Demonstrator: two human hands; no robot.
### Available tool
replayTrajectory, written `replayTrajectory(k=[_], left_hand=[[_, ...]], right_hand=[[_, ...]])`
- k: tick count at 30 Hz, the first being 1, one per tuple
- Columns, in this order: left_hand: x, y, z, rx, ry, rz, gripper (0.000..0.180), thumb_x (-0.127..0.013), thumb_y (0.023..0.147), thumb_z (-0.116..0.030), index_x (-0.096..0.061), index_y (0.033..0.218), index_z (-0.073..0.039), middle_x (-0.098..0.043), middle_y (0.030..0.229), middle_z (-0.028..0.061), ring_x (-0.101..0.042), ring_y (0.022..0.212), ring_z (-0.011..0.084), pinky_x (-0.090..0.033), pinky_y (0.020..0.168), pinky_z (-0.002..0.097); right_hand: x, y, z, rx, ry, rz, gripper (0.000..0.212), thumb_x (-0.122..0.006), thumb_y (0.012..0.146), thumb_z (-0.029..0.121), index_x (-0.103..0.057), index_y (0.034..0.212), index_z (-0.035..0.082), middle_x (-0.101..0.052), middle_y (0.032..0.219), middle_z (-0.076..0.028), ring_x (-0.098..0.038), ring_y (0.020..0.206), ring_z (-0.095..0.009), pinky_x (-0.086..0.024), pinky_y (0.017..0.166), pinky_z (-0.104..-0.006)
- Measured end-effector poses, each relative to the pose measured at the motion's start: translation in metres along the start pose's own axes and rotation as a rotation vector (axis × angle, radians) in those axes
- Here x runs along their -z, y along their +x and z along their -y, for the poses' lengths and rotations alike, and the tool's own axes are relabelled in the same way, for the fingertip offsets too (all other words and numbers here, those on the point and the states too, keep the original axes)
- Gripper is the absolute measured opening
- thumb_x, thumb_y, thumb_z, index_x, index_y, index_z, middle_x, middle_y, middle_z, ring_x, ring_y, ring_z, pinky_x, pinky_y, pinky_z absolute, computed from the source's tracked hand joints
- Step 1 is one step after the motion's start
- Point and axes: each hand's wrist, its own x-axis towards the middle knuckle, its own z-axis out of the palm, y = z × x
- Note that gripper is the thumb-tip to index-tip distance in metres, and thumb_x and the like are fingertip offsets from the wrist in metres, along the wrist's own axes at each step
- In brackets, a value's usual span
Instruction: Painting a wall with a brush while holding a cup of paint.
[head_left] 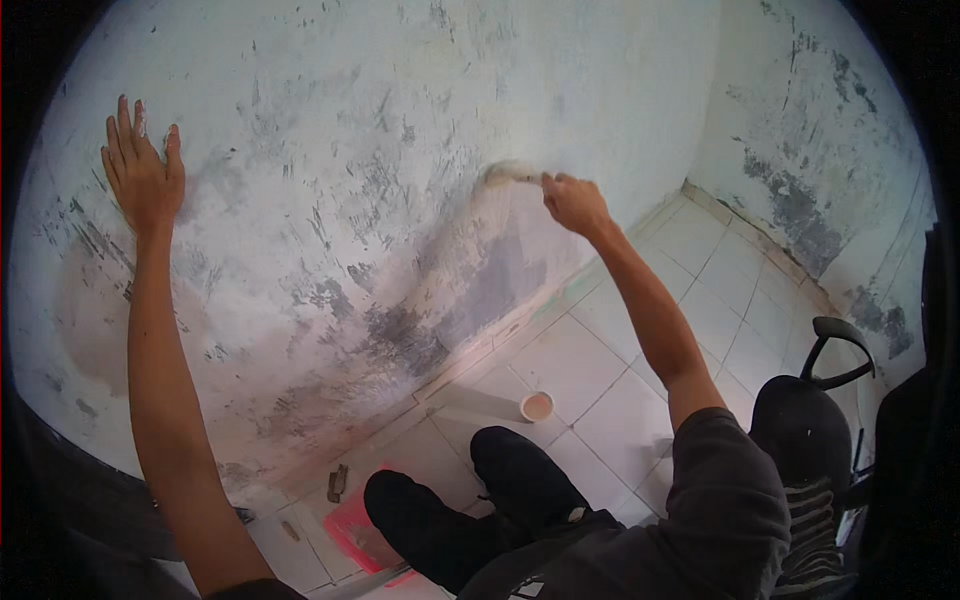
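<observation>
My left hand [148, 178] lies with outstretched fingers against the patchy white wall [330, 120]; white smears show on its fingertips. Farther right, my right hand [577, 203] is closed round the handle of a paintbrush [510, 174]. The pale head of the brush is at the wall and slightly blurred. Below it the wall has grey, flaking patches and a darker, damp-looking area. A small white cup [538, 406] with pinkish contents stands on the tiled floor, in front of my knees.
A pink tray [350, 532] lies on the floor beside my leg, partly hidden. Near it are a small brown piece [338, 484] and another scrap [290, 530]. A black chair [805, 440] stands at the right. A second flaking wall [800, 170] meets the first in a corner.
</observation>
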Motion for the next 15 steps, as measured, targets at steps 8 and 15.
replayTrajectory(k=[8, 15], left_hand=[[0.004, 0.0, -0.005, 0.035, 0.028, 0.043, 0.059, -0.046, 0.096, -0.04, -0.039, 0.135, 0.005, -0.024, 0.153, 0.0004, -0.027, 0.139, 0.0261, -0.023, 0.113, 0.0455], [0.005, 0.001, -0.004, 0.044, 0.083, 0.092, 0.056, -0.044, 0.097, -0.041, -0.046, 0.129, 0.005, -0.026, 0.152, 0.0007, -0.028, 0.138, 0.0259, -0.024, 0.113, 0.0455]], right_hand=[[0.076, 0.05, -0.003, -0.051, -0.035, -0.277, 0.025, -0.054, 0.086, 0.016, -0.057, 0.106, 0.002, -0.063, 0.08, -0.016, -0.064, 0.067, -0.035, -0.051, 0.06, -0.0468], [0.055, 0.044, 0.005, -0.078, -0.079, -0.191, 0.034, -0.054, 0.087, 0.017, -0.055, 0.117, 0.0, -0.063, 0.084, -0.017, -0.065, 0.071, -0.035, -0.053, 0.064, -0.0463]])
